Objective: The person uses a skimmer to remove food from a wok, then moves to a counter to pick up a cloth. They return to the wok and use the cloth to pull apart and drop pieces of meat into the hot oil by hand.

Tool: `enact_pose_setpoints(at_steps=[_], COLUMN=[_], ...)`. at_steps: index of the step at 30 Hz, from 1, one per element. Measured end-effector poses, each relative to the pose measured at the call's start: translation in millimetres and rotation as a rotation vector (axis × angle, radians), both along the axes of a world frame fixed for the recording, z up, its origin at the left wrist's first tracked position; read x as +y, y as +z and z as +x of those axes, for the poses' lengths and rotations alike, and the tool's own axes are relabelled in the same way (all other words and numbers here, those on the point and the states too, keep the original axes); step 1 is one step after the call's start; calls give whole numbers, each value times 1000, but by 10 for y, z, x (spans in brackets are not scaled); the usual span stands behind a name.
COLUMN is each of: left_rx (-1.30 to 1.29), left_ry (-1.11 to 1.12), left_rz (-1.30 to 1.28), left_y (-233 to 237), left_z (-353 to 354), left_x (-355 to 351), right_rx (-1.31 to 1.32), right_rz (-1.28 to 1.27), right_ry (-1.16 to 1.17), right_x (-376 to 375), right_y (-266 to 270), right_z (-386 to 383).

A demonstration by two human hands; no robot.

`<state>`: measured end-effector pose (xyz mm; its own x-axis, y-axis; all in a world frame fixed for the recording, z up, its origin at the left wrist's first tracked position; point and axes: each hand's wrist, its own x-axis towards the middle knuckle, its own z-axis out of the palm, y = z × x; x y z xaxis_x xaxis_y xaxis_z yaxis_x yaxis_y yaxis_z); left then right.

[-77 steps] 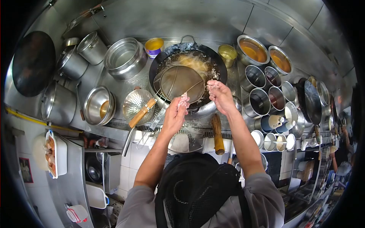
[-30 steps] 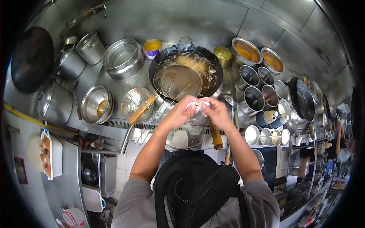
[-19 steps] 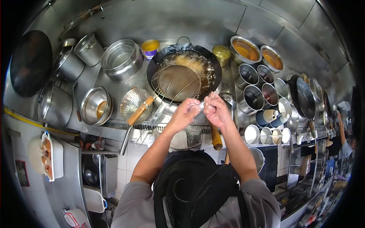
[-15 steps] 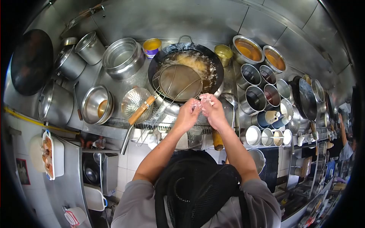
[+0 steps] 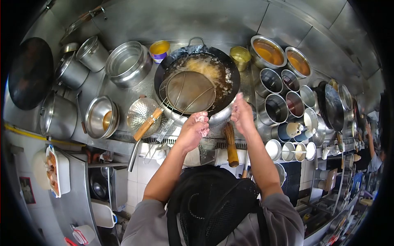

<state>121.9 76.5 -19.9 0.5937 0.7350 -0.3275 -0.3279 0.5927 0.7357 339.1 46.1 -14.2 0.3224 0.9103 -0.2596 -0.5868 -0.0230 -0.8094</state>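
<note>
A black wok (image 5: 228, 64) of bubbling dark oil stands in front of me, with pale pieces frying in it. A round mesh strainer (image 5: 191, 91) rests over its near left part, the wooden handle (image 5: 148, 124) slanting toward me. My left hand (image 5: 194, 130) is closed around a pale, pinkish wet lump (image 5: 202, 119) by the wok's near rim; what it is I cannot make out. At the wok's right near edge, my right hand (image 5: 243, 112) has its fingers stretched out, coated with pale residue and holding nothing visible. A bamboo brush (image 5: 231, 145) lies between my forearms.
To the left are a perforated ladle (image 5: 141, 112), stacked steel bowls (image 5: 102, 117) and a large pot (image 5: 128, 65). Several metal canisters (image 5: 274, 108) and two bowls of orange liquid (image 5: 269, 51) stand at the right. A tin (image 5: 240, 57) sits beside the wok.
My hands, together over the wok's near rim before, have moved apart. The left has drawn back left with the lump; the right has shifted right and its fingers have straightened.
</note>
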Motion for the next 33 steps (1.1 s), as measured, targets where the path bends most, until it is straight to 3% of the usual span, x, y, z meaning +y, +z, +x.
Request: enact_pose_setpoints(at_steps=[2,4,6,9,10,12,14,16,17,20,22,27,31,32,33], left_rx=[-245,-268,-344,-300,-294,-238,-226,-205,-156,-211,-132,-229,-223,-216,-226], left_ry=[91,120,140,156,169,140,140,128,142,183,247,379,345,316,310], left_rz=[-89,-131,-97,-32,-35,-35,-25,-13,-20,-45,-46,-140,-64,-22,-21], left_y=[44,71,83,138,130,116,48,-29,21,-46,15,133,205,190,156], left_z=[-56,-108,-131,-134,-140,-138,-152,-175,-164,-181,-167,-258,-244,-235,-227], left_x=[31,68,79,74,80,117,129,100,70,65,62,110,183,190,185], right_rx=[163,-109,-119,-583,-577,-1235,-1250,-1590,-1546,-1714,-1719,-1578,-1179,-1149,-1364], right_rz=[-42,-48,8,-53,-54,3,-78,106,-85,-208,-261,8,451,482,606], right_ry=[-5,-48,-19,-33,-20,-79,30,143,157,337,338,-52,229,418,500], right_x=[127,308,468,740,872,1159,1402,1831,2033,2271,2428,2414,1300,920,665], right_y=[44,-27,-45,-96,-136,-180,-133,-546,-703,-465,-439,-203,483,671,684], right_z=[70,101,90,156,235,347,428,671,699,620,565,319,-284,-452,-561])
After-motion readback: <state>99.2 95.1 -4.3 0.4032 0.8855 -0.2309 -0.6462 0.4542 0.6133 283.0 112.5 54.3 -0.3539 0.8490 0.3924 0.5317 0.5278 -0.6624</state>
